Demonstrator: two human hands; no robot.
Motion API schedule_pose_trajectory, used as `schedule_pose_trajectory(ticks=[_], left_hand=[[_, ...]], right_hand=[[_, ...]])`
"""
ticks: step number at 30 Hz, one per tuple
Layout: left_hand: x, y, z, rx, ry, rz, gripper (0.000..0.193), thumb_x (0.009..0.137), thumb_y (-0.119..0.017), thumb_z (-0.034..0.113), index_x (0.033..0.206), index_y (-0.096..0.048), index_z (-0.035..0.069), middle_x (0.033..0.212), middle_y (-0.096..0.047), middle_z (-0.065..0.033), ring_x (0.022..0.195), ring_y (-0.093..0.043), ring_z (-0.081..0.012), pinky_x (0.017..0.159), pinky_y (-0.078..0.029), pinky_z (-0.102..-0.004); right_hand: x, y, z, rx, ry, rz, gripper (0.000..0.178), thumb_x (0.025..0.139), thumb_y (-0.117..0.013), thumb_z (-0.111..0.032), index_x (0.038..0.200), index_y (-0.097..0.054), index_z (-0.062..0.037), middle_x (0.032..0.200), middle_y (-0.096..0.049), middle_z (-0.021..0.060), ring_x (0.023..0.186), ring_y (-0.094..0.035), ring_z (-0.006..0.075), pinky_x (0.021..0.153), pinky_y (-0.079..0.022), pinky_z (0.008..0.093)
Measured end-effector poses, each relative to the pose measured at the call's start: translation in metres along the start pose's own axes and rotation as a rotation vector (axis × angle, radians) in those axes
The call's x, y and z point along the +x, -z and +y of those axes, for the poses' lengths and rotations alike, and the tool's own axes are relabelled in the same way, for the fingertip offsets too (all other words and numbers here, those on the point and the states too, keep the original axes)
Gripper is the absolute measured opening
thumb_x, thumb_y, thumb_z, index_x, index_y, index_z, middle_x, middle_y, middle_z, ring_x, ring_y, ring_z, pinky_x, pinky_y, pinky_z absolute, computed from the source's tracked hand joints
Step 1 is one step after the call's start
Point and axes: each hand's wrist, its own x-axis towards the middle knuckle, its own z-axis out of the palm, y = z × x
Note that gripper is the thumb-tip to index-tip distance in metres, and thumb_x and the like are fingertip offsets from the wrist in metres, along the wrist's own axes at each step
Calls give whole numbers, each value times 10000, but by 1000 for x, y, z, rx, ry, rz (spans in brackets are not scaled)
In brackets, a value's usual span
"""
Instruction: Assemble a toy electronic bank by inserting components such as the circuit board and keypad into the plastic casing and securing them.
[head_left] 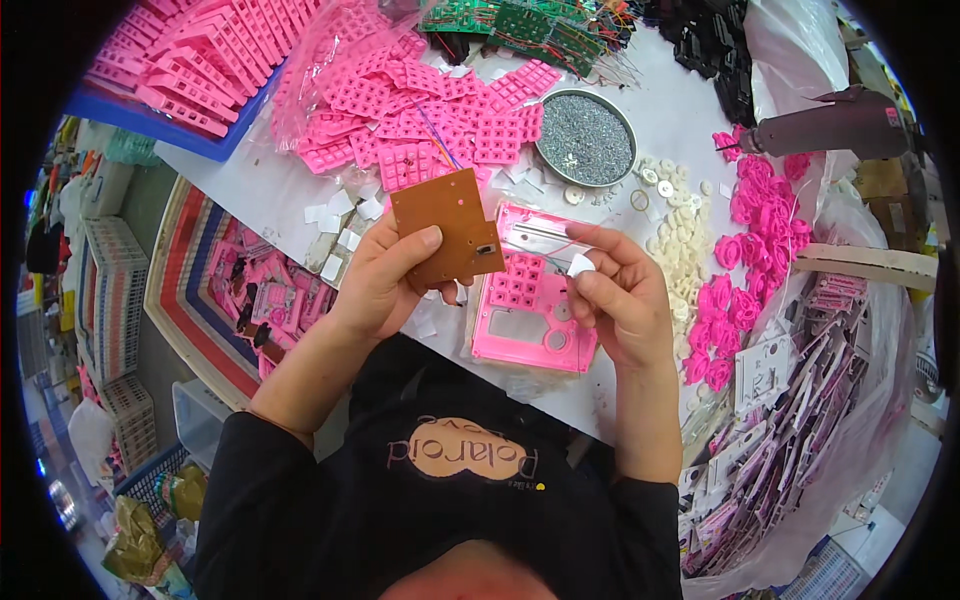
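Observation:
My left hand (390, 265) grips a brown circuit board (440, 215) by its left edge, thumb on top. Thin coloured wires (440, 138) rise from the board's far side. My right hand (625, 295) is closed, pinching a small white square piece (580, 264) between thumb and forefinger. Just below the hands lies a pink plastic housing (535, 348), partly hidden by the right fingers. A pink button pad (518, 280) sits in it, near its left side. The board is held up above the housing's far left corner.
Pink button pads (440, 100) heap at the far middle, beside a round tin (587, 138) of small metal parts. White round pieces (680, 225), pink coiled parts (765, 210) and an electric screwdriver (830, 128) lie right. Green circuit boards (530, 35) stand at the back. A basket (190, 300) is left.

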Motion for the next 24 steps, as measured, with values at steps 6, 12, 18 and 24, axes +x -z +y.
schedule_pose_trajectory(ticks=[6,12,18,24], left_hand=[[-2,-10,-1,17,59,59,460,987,-590,278,1348,-472,18,1112,-668,-220,791,-692,-236,515,-522,-306],[3,-18,6,-101,80,-227,493,1019,-546,303,1403,-449,9,1114,-683,-197,822,-712,-241,562,-550,-315],[-8,-12,8,216,-73,-69,384,1053,-515,213,1359,-486,-16,1011,-686,-143,709,-635,-151,554,-509,-276],[-26,-11,24,618,80,-89,237,1032,-562,97,1225,-597,-37,884,-675,-54,689,-620,-99,605,-506,-253]], right_hand=[[9,-4,11,-756,441,146,378,882,-715,2,1253,-643,-2,892,-661,31,686,-588,52,609,-456,184],[20,-26,24,-97,-234,-50,452,911,-732,-71,1323,-550,-46,914,-679,62,704,-658,109,615,-532,234],[8,-1,-4,-183,-330,-314,287,1067,-491,-234,1123,-641,4,735,-679,52,563,-615,90,477,-448,219],[-76,21,-47,-794,-423,-498,321,1035,-526,-264,1005,-705,0,642,-659,58,583,-636,130,546,-479,297]])
